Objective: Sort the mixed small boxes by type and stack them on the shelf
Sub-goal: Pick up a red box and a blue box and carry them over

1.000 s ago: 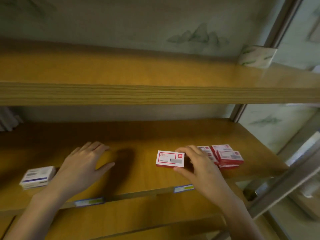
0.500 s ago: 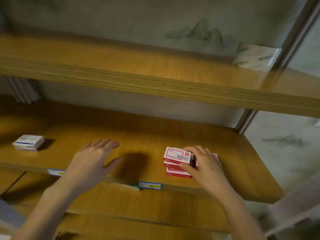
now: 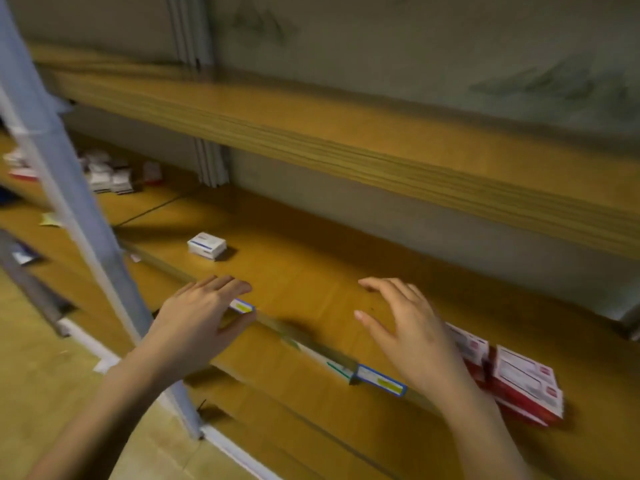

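A pale wall (image 3: 381, 46) with faint dark smudges fills the back of my view, beyond both hands. A top shelf (image 3: 346, 126) of yellow wood runs across above them, and the shelf (image 3: 311, 271) I'm working on lies right under them, sloping down to the right in this tilted view. A lower shelf (image 3: 294, 410) shows beneath the wrists. A grey metal post (image 3: 69, 202) slants across the near left, just outside my left forearm, and cuts off part of the next bay.

My left hand (image 3: 197, 320) lies flat over the shelf's front edge, fingers straight and together, grasping nothing; whether it touches the wood I cannot tell. My right hand (image 3: 412, 327) is over the board, fingers spread and relaxed, released and empty.

The red boxes (image 3: 519, 379) sit in two low stacks side by side at the front edge, just right of my right wrist, which hides their near corner. A white box (image 3: 206, 245) with a blue stripe stands alone just beyond my left fingertips. Far left of that hand, past the post, is a blurred pile (image 3: 107, 174) of mixed boxes. One edge label (image 3: 242, 305) pokes out beside my left fingers; another label (image 3: 381, 380) sits beside my right palm.
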A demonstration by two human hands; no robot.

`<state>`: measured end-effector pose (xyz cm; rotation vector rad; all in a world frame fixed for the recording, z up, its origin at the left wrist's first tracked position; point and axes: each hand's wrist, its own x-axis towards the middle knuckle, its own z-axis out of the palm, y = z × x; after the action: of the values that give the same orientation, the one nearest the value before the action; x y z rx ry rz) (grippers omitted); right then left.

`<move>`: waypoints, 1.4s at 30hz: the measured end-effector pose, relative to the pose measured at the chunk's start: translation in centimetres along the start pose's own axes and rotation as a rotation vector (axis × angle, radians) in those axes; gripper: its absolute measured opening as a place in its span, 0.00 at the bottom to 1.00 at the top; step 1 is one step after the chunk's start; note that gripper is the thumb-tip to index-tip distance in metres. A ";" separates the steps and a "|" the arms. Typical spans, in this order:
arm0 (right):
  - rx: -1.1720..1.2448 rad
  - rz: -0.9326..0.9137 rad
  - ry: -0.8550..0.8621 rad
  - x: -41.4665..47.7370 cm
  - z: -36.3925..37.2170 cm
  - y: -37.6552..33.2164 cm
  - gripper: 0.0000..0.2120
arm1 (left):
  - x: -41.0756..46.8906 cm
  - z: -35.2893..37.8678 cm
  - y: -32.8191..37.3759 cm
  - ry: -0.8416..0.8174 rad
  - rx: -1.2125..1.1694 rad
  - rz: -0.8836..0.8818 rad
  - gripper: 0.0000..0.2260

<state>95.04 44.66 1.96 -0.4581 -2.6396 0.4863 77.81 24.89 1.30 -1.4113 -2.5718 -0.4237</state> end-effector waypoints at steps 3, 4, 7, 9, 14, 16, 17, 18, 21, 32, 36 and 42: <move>0.012 -0.112 -0.070 2.6 2.7 -3.7 0.18 | -2.2 -1.8 -3.4 0.034 0.035 -0.105 0.15; 0.012 -0.151 -0.089 3.4 3.6 -5.0 0.18 | -2.8 -2.3 -4.7 0.040 0.040 -0.139 0.15; 0.047 -0.239 -0.146 6.1 6.8 -9.1 0.18 | -4.7 -3.8 -9.1 0.029 0.056 -0.235 0.17; 0.069 -0.275 -0.168 8.0 9.0 -12.3 0.18 | -6.0 -5.0 -12.7 0.041 0.079 -0.267 0.18; 0.140 -0.313 -0.175 12.3 15.6 -21.5 0.17 | -8.2 -7.9 -22.1 0.067 0.142 -0.303 0.17; 0.178 -0.312 -0.161 13.9 18.3 -25.2 0.17 | -8.7 -8.6 -26.1 0.063 0.154 -0.297 0.18; 0.188 -0.311 -0.154 14.7 19.7 -27.0 0.16 | -8.9 -9.0 -28.1 0.054 0.154 -0.293 0.18; 0.196 -0.311 -0.149 15.5 20.7 -28.3 0.16 | -9.0 -9.4 -29.8 0.048 0.155 -0.283 0.18; 0.212 -0.307 -0.134 18.3 23.8 -32.6 0.15 | -9.1 -10.7 -35.4 0.032 0.179 -0.271 0.18; 0.223 -0.317 -0.166 29.0 31.9 -42.0 0.15 | -3.9 -11.1 -49.7 0.020 0.166 -0.200 0.18; 0.201 -0.231 -0.133 34.2 34.8 -42.6 0.15 | 0.3 -10.3 -54.8 0.021 0.164 -0.136 0.18; 0.126 0.005 -0.122 42.5 37.4 -41.8 0.18 | 7.7 -9.2 -60.6 0.006 0.120 -0.023 0.16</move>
<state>31.59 14.21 1.06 -0.4076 -2.7030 0.6987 22.64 -2.88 2.36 -1.3393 -2.5638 -0.2714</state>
